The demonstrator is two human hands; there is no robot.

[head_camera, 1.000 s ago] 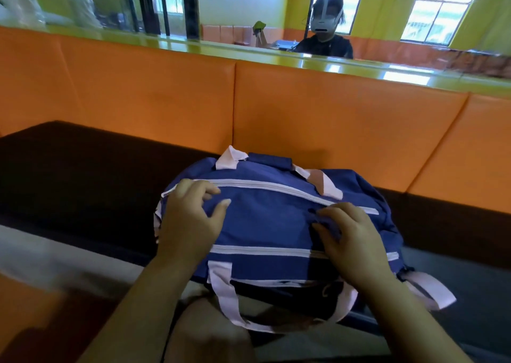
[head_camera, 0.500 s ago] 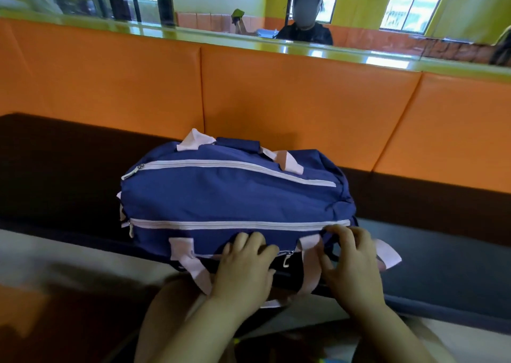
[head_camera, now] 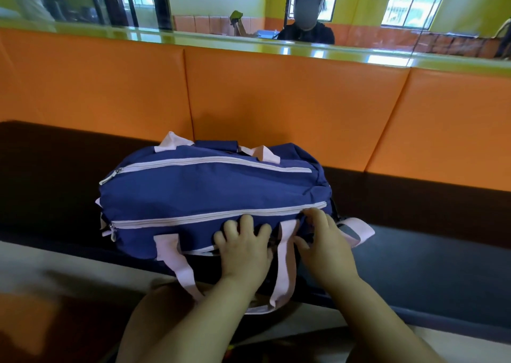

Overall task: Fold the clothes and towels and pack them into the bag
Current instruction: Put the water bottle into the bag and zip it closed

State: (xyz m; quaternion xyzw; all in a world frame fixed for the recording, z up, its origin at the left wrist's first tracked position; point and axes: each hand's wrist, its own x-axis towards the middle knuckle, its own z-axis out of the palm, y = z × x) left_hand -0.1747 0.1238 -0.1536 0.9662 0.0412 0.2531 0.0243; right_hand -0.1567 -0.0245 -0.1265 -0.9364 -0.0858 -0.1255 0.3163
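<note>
A navy blue duffel bag (head_camera: pixel 210 188) with pink straps and two pale zippers, both zipped shut, lies on the dark bench seat (head_camera: pixel 431 268). My left hand (head_camera: pixel 244 252) rests on the bag's near side with its fingers spread, just left of a pink handle strap (head_camera: pixel 283 260). My right hand (head_camera: pixel 325 242) is to the right of that strap and pinches the blue fabric below the end of the near zipper. No clothes or towels are visible; the inside of the bag is hidden.
An orange padded backrest (head_camera: pixel 290 97) rises right behind the bag, topped by a glossy green ledge (head_camera: pixel 193 39). A person (head_camera: pixel 307 31) sits beyond the ledge. My bare knee (head_camera: pixel 154 315) is below the bench's front edge.
Both hands have come down from the top of the bag to its near side by the handle strap. Over the last half second they have barely moved.
</note>
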